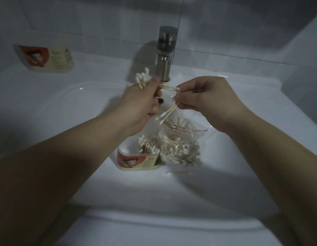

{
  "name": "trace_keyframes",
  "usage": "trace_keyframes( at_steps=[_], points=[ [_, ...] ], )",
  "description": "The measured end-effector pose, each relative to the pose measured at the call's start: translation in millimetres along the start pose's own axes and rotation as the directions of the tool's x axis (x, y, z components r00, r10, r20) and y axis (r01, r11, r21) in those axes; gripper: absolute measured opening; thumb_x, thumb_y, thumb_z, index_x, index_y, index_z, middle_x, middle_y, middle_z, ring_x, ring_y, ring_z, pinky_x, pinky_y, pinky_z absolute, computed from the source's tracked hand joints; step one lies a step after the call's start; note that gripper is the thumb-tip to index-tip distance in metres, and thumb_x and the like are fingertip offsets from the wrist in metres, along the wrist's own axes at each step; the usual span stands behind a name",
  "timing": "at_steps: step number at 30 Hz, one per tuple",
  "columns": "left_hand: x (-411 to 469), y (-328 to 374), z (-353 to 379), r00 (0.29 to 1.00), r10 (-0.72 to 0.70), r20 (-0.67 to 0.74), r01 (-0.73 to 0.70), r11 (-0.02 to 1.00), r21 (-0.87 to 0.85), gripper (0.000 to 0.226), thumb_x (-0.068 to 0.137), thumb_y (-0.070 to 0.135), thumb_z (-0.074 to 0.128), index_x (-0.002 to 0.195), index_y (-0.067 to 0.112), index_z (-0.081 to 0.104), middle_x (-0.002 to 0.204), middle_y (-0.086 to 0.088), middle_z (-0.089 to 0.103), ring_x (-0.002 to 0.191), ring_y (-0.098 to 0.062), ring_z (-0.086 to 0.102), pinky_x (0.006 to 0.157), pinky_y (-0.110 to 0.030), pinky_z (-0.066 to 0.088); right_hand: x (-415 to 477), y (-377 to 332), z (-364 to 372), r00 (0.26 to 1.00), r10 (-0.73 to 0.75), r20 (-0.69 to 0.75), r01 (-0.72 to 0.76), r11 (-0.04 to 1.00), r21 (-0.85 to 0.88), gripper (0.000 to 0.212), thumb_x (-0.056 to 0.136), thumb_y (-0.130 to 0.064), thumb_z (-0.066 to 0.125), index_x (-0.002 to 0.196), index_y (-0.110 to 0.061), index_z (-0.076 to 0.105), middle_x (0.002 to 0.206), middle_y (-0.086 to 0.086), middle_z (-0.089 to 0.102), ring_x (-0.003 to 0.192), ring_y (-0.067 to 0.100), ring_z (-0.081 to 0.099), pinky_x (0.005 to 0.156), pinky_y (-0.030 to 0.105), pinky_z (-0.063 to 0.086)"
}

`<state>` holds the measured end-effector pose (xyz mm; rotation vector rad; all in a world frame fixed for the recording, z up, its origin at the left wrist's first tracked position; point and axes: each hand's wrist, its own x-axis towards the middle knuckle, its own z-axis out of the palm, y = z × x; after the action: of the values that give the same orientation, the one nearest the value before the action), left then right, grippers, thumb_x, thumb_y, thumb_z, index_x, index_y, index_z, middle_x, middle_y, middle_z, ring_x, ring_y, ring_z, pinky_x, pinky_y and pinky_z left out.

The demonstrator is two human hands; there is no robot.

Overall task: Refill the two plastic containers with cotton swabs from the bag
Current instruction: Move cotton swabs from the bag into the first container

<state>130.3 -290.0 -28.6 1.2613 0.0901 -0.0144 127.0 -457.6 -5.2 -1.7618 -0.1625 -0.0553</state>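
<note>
My left hand [141,105] grips a bundle of cotton swabs [142,78] above the basin; white tips stick out past the fist on both sides. My right hand [205,96] pinches a few swabs [167,112] that slant down to the left. Below the hands a clear plastic bag [182,148] of swabs lies in the sink. Touching its left side stands a plastic container [136,159] with a red and cream label, swabs upright inside it. A second container [47,58] with the same label sits on the ledge at the far left.
A steel faucet [165,54] rises just behind my hands. The white sink [65,112] has a wide rim, and tiled walls close it in behind and to the right. One loose swab [179,172] lies in the basin in front of the bag.
</note>
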Motion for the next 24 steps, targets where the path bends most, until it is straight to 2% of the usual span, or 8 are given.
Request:
trace_keyframes(
  at_steps=[4, 9, 11, 13, 15, 17, 20, 24],
  points=[
    [7.4, 10.7, -6.2, 0.989, -0.069, -0.130, 0.054, 0.992, -0.115, 0.024, 0.105, 0.015, 0.043, 0.081, 0.017, 0.048, 0.061, 0.000, 0.054, 0.049, -0.010, 0.035, 0.042, -0.019, 0.024, 1.6, -0.6, -4.1, 1.000, -0.012, -0.021, 0.011, 1.000, -0.019, 0.014, 0.080, 0.007, 0.079, 0.089, -0.004, 0.075, 0.084, 0.020, 0.076, 0.076, 0.028, 0.076, 0.079, 0.031, 0.062],
    [2.5, 8.5, -3.8, 1.000, -0.008, -0.010, 0.009, 0.994, 0.113, 0.026, 0.108, 0.019, 0.039, 0.086, 0.015, 0.052, 0.051, 0.006, 0.051, 0.055, -0.013, 0.055, 0.058, -0.027, 0.047, 2.1, -4.5, -6.3, 0.997, -0.056, -0.059, 0.059, 0.997, 0.057, 0.017, 0.080, 0.009, 0.078, 0.084, -0.007, 0.074, 0.079, 0.015, 0.076, 0.075, 0.027, 0.075, 0.075, 0.028, 0.060],
    [-1.3, 6.2, -2.9, 0.996, 0.006, 0.088, -0.025, 0.977, 0.213, 0.029, 0.110, 0.020, 0.039, 0.093, 0.010, 0.061, 0.067, -0.001, 0.070, 0.070, -0.019, 0.070, 0.070, -0.033, 0.056, 1.6, -4.6, -4.7, 0.996, -0.073, -0.055, 0.076, 0.996, 0.055, 0.017, 0.080, 0.010, 0.078, 0.084, -0.006, 0.074, 0.079, 0.017, 0.075, 0.073, 0.027, 0.074, 0.074, 0.027, 0.059],
    [-7.3, 5.7, -1.9, 0.978, -0.056, 0.202, 0.002, 0.966, 0.259, 0.031, 0.111, 0.022, 0.040, 0.104, 0.005, 0.065, 0.089, -0.011, 0.077, 0.080, -0.022, 0.075, 0.069, -0.034, 0.062, 0.9, -3.5, -1.9, 0.993, -0.099, -0.056, 0.101, 0.995, 0.023, 0.016, 0.080, 0.009, 0.078, 0.085, -0.006, 0.074, 0.082, 0.020, 0.074, 0.073, 0.027, 0.074, 0.074, 0.029, 0.060],
    [-12.4, 4.6, -1.1, 0.951, -0.135, 0.277, 0.048, 0.953, 0.299, 0.031, 0.111, 0.024, 0.041, 0.108, 0.005, 0.065, 0.085, -0.010, 0.075, 0.066, -0.015, 0.069, 0.055, -0.025, 0.056, 0.7, -1.1, 0.5, 0.990, -0.135, -0.048, 0.134, 0.990, -0.037, 0.015, 0.081, 0.006, 0.079, 0.085, -0.007, 0.075, 0.081, 0.017, 0.075, 0.072, 0.025, 0.074, 0.074, 0.029, 0.061],
    [-14.0, 3.1, -0.5, 0.936, -0.177, 0.303, 0.076, 0.946, 0.315, 0.025, 0.110, 0.024, 0.042, 0.102, 0.010, 0.061, 0.068, -0.002, 0.062, 0.049, -0.008, 0.048, 0.043, -0.018, 0.040, -0.1, 0.1, 1.5, 0.986, -0.164, -0.023, 0.161, 0.982, -0.101, 0.014, 0.080, 0.004, 0.080, 0.084, -0.008, 0.076, 0.076, 0.010, 0.076, 0.070, 0.019, 0.075, 0.072, 0.025, 0.060],
    [-12.3, 3.5, 0.2, 0.924, -0.207, 0.321, 0.117, 0.953, 0.280, 0.019, 0.109, 0.023, 0.045, 0.096, 0.014, 0.057, 0.061, 0.005, 0.040, 0.046, -0.005, 0.027, 0.040, -0.017, 0.024, 0.1, -0.7, -0.9, 0.987, -0.161, -0.022, 0.157, 0.980, -0.120, 0.012, 0.080, 0.003, 0.080, 0.088, -0.005, 0.078, 0.075, 0.008, 0.077, 0.071, 0.019, 0.076, 0.073, 0.023, 0.060],
    [-9.2, 2.3, 0.4, 0.948, -0.178, 0.266, 0.068, 0.924, 0.376, 0.027, 0.107, 0.029, 0.049, 0.099, 0.009, 0.065, 0.057, 0.008, 0.036, 0.044, -0.006, 0.027, 0.041, -0.020, 0.022, 2.0, -1.9, -5.1, 0.987, -0.140, -0.083, 0.127, 0.981, -0.144, 0.013, 0.081, 0.001, 0.081, 0.090, -0.007, 0.078, 0.075, 0.009, 0.077, 0.070, 0.018, 0.076, 0.074, 0.024, 0.061]
  ],
)
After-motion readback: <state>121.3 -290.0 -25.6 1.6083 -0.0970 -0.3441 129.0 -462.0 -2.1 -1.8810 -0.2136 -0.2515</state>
